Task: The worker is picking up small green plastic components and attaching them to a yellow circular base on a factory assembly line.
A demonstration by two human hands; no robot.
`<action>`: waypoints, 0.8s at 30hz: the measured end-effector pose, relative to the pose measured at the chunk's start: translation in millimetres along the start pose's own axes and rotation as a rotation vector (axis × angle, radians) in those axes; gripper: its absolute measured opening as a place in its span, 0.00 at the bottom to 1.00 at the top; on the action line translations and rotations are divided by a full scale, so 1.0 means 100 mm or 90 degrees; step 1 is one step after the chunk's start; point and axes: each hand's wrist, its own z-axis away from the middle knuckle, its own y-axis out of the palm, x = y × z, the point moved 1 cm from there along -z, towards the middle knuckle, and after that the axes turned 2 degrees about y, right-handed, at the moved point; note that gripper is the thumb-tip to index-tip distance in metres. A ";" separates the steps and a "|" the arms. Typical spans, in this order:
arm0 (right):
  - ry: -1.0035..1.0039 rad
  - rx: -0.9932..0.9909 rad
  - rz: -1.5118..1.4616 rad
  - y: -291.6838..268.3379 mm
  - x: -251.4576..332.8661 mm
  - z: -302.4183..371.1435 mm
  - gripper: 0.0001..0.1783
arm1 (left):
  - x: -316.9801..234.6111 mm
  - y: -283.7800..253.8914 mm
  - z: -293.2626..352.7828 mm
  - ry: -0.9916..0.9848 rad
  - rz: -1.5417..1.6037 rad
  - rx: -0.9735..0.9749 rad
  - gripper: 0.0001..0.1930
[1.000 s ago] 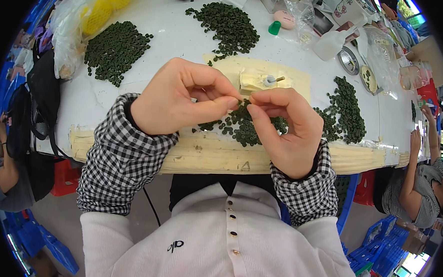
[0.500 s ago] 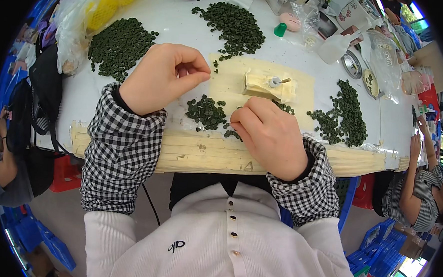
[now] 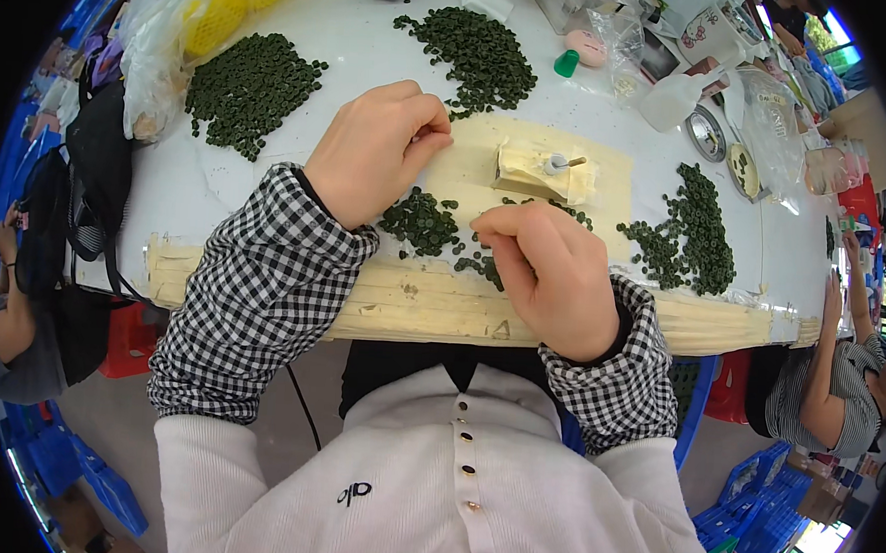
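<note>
Over the pale yellow sheet's left edge, my left hand is closed, thumb and forefinger pinched; what they hold, if anything, is too small to make out. My right hand has curled fingers just in front of a block wrapped in cream tape. Its fingertips hide whatever may be in them. From the block's top sticks a grey collar with a thin brown pin. A small heap of dark green round pieces lies between my hands, with more pieces by my right fingertips.
Larger green heaps lie at the left, far middle and right. A white squeeze bottle, round tins and plastic bags crowd the far right. Cream tape covers the table's near edge. Other people sit at both sides.
My left hand has moved right, from beside the left heap to the yellow sheet's edge. The right hand has shifted slightly, its forefinger straighter. The view has moved a little.
</note>
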 end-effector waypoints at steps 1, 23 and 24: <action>0.029 -0.021 -0.048 -0.01 0.00 0.00 0.11 | -0.02 -0.01 0.00 -0.053 0.087 0.018 0.05; 0.271 -0.070 -0.377 -0.12 0.04 -0.01 0.08 | -0.27 -0.13 0.04 -0.269 0.823 0.195 0.09; 0.266 -0.079 -0.378 -0.12 0.04 -0.01 0.09 | -0.26 -0.13 0.05 -0.268 0.840 0.188 0.09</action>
